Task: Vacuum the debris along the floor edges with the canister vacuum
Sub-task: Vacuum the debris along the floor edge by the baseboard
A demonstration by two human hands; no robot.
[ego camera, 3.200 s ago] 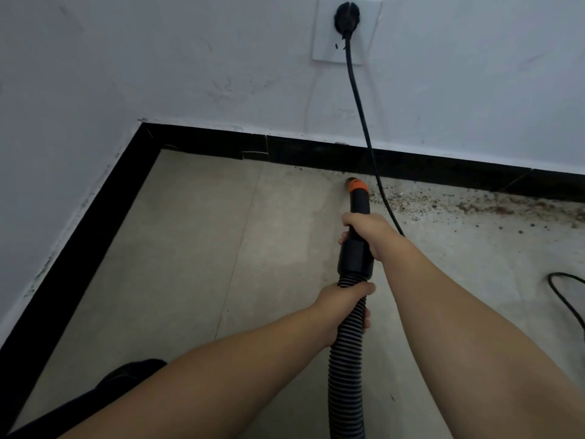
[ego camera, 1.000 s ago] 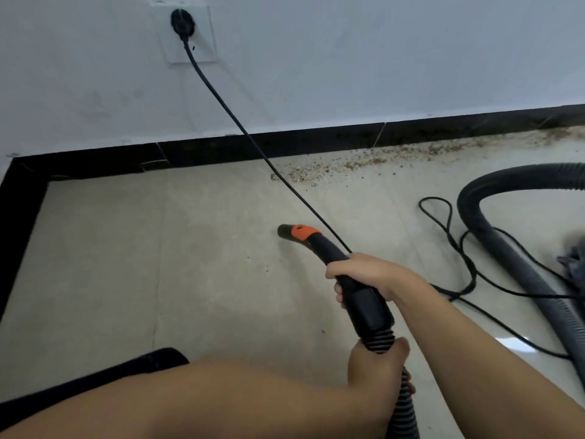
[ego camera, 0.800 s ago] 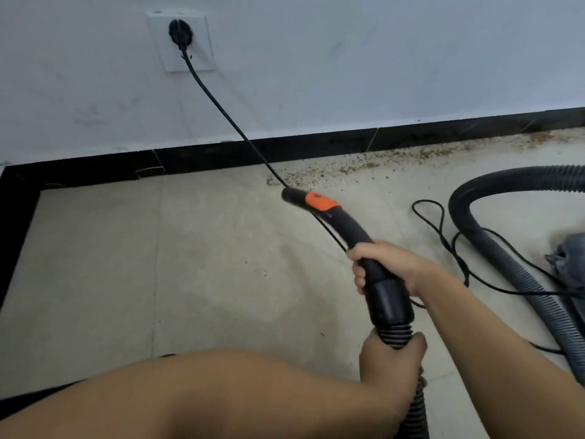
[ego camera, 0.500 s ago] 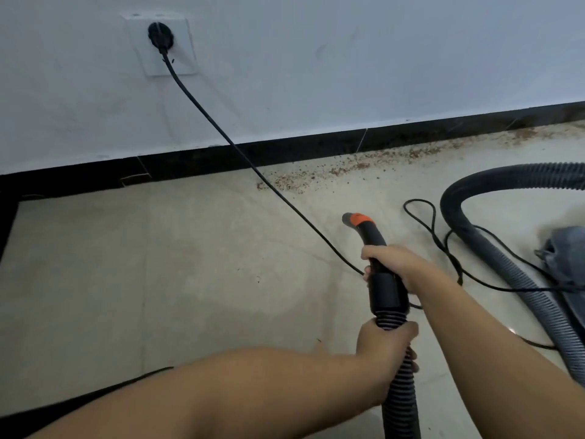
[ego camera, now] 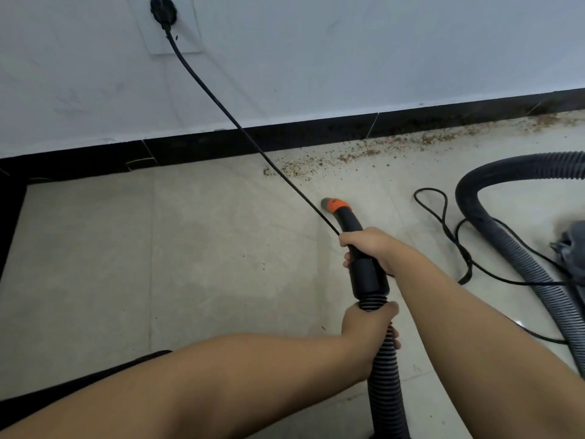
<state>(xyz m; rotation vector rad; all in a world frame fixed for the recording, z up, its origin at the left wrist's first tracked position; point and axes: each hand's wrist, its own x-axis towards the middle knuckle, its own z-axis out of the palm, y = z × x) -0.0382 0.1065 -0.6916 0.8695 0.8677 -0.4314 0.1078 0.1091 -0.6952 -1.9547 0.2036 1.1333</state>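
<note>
- The right hand [ego camera: 368, 247] is wrapping closed around the black nozzle [ego camera: 354, 236], fingers curling under it.
- The left hand [ego camera: 368, 324] is gripping the ribbed hose [ego camera: 387, 384] just behind the nozzle's collar, thumb lying on top.
- The nozzle's orange-banded tip [ego camera: 332, 205] is pointing at the floor [ego camera: 158, 264], near the debris [ego camera: 316, 163] but apart from it.
- The debris is lying along the black baseboard [ego camera: 316, 134].
- The cord [ego camera: 221, 103] is running from the outlet [ego camera: 171, 23] past the tip.

No text, label, brand, number or sign can be read anywhere in the frame, from the upper left down to the lower right.
</note>
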